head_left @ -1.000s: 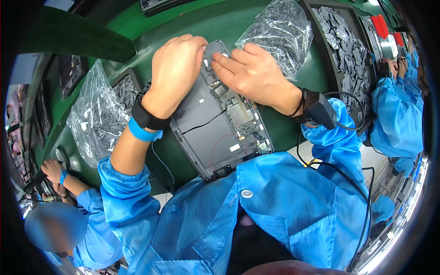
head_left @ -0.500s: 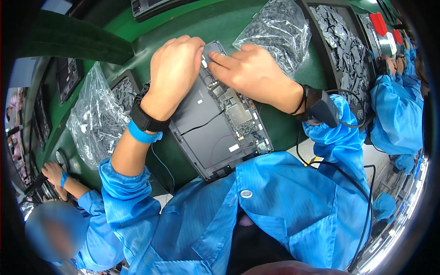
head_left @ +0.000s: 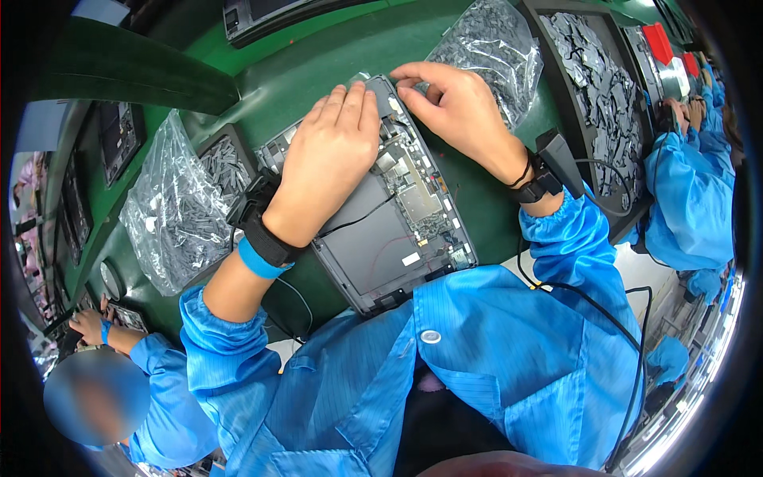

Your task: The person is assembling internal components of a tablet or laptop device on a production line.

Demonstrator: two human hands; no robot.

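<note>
An opened dark grey tablet lies tilted on the green bench, its circuit board bare along the right side. A thin black cable crosses it, and fine red wires lie near its lower end. My left hand rests flat over the tablet's far part, fingers stretched toward the far edge and hiding what is under them. At the far right corner is my right hand. Its thumb and forefinger tips are slightly apart beside the tablet's edge, with nothing visible between them; the other fingers curl under.
Clear plastic bags of small dark parts lie left and far right. A black tray of similar parts stands at the right; a smaller tray is at the left. Cables hang from my wrists. Co-workers sit on both sides.
My left hand has turned from curled fingers to lying flat, moving right and nearer me. My right hand has shifted right, off the tablet's top surface to its corner.
</note>
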